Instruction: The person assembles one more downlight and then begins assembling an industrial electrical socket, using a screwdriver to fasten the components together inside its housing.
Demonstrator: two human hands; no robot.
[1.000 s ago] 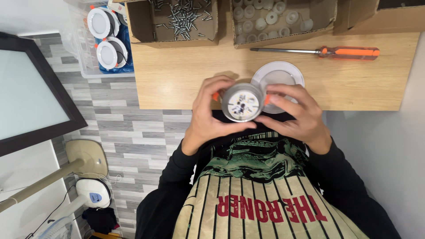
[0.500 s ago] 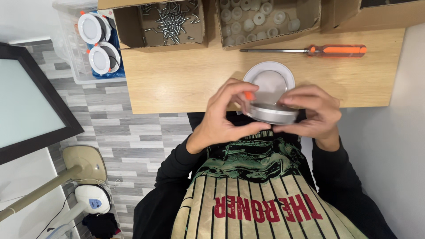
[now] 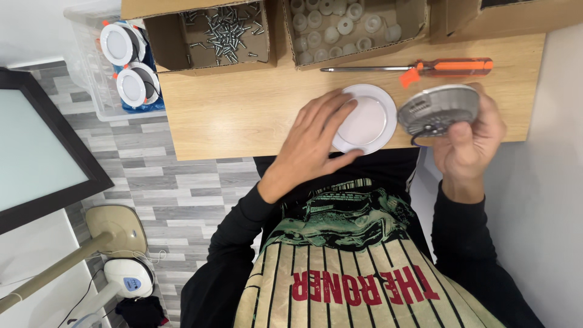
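- The right hand (image 3: 470, 146) is clamped around a round grey metal lamp body (image 3: 438, 109), held up at the table's 3 o'clock edge; its ribbed back and an orange clip show.
- The left hand (image 3: 313, 143) lies spread and loose, fingertips touching the white ring (image 3: 364, 118), a smooth, flat, glossy disc on the wooden table (image 3: 243, 109).
- It looks like the stage of bringing body and ring together; the ring needs a firm pinch before lifting.
- At 12 o'clock lies an orange-handled screwdriver (image 3: 419, 67); beyond it, cardboard boxes of screws (image 3: 228, 33) and pale plastic caps (image 3: 340, 24).
- At 10 o'clock, two finished lamps (image 3: 127, 67) sit in a clear bin.
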